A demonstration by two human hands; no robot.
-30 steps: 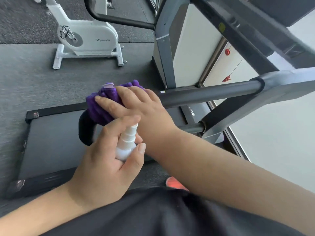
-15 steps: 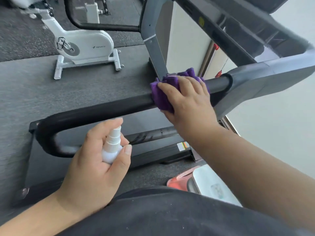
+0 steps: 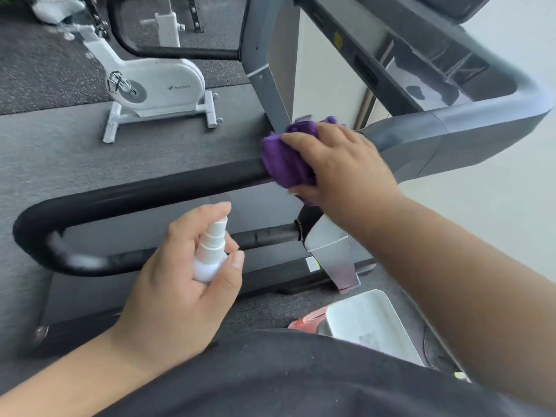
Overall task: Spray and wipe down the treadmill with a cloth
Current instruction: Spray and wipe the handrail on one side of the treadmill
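- Right hand point(image 3: 340, 164) clamps a purple cloth point(image 3: 285, 158) around the black handrail point(image 3: 144, 194) of the treadmill point(image 3: 451, 136); fingers lie over the top, thumb sits under the bar.
- Cloth: deep purple, fuzzy pile, bunched into thick folds. It wraps the rail, spilling out past the fingertips on the far side and below the thumb.
- Grip sits at the rail's upper end, right where the black padding meets the grey moulded arm of the console.
- Away from that grip the rail runs down-left, bends in a U, and returns as a thinner black bar beneath the hand to a grey bracket point(image 3: 328, 248).
- Rail finish: matte black; the bend shows pale smears or glare, cannot tell which.
- Left hand point(image 3: 180, 287) grasps a small white spray bottle point(image 3: 210, 251), index finger curled over the nozzle top, thumb against the bottle's side.
- Bottle is upright, near the lower bar, well apart from the cloth.
- Beyond the right-hand grip: a white exercise bike point(image 3: 153, 85) on grey floor.
- Below the right forearm: a white bin point(image 3: 370, 323) with something pink-red beside it.
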